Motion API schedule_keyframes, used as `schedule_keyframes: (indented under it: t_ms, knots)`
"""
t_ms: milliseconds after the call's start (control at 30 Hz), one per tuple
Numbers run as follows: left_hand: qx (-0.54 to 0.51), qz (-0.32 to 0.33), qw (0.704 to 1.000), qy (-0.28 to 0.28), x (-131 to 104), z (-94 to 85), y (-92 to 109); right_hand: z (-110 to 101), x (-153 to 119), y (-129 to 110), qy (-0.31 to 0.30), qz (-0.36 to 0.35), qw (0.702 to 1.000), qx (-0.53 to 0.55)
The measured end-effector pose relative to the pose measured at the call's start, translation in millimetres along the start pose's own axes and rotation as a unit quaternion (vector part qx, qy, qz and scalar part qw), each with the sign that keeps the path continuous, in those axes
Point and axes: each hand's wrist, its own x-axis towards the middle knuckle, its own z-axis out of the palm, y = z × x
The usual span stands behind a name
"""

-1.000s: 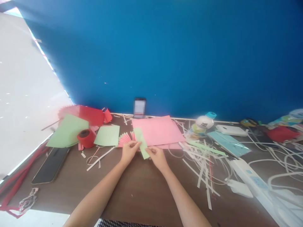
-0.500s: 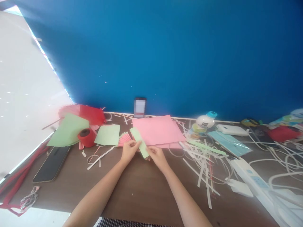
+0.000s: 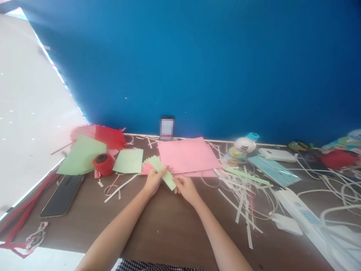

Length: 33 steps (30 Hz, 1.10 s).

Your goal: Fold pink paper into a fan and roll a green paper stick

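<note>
A pleated strip of light green paper (image 3: 164, 174) slants between my hands over the brown table. My left hand (image 3: 153, 181) grips its left side, thumb on top. On the right, my right hand (image 3: 186, 187) pinches its lower right edge between thumb and fingers. Several folds show fanned at its upper left end. Just behind my left hand lies a pink pleated paper piece (image 3: 146, 166), partly covered by the green one. Large pink paper sheets (image 3: 187, 154) lie flat beyond my hands, and a square green sheet (image 3: 128, 161) rests to their left.
Left of me are a red thread spool (image 3: 103, 164), a black phone (image 3: 62, 196) and a red lanyard (image 3: 24, 211). White paper strips (image 3: 242, 192), a bottle (image 3: 244, 144), a power strip (image 3: 301, 210) and tangled cables (image 3: 341, 188) crowd the right. A blue wall (image 3: 180, 67) rises behind.
The green paper has tilted further to the left, and its folds now show fanned at the upper end. Both hands keep hold of it in nearly the same place.
</note>
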Motion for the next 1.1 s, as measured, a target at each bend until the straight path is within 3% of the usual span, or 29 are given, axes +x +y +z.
schedule_keyframes:
  t_ms: [233, 533, 700, 867, 967, 1100]
  knots:
    - [-0.098, 0.018, 0.994, 0.047, 8, -6.9, 8, -8, -5, -8, -0.008, -0.022, 0.997, -0.068]
    - [-0.096, 0.042, 0.993, 0.057, 11, -16.0, 15, -20, -7, -15, 0.010, -0.058, 0.993, -0.106]
    - [0.075, 0.048, 0.996, 0.021, 10, -25.7, 20, -32, -2, -3, 0.084, -0.068, 0.987, -0.119]
    - [0.195, 0.108, 0.973, 0.055, 5, -23.2, 19, -37, 4, 6, 0.194, -0.052, 0.979, 0.019]
    - [0.184, 0.114, 0.974, 0.068, 4, -18.3, 14, -29, 2, 4, 0.163, -0.064, 0.983, 0.060]
    - [0.122, 0.100, 0.985, 0.075, 6, -16.1, 9, -21, -2, 2, 0.062, -0.034, 0.997, -0.013]
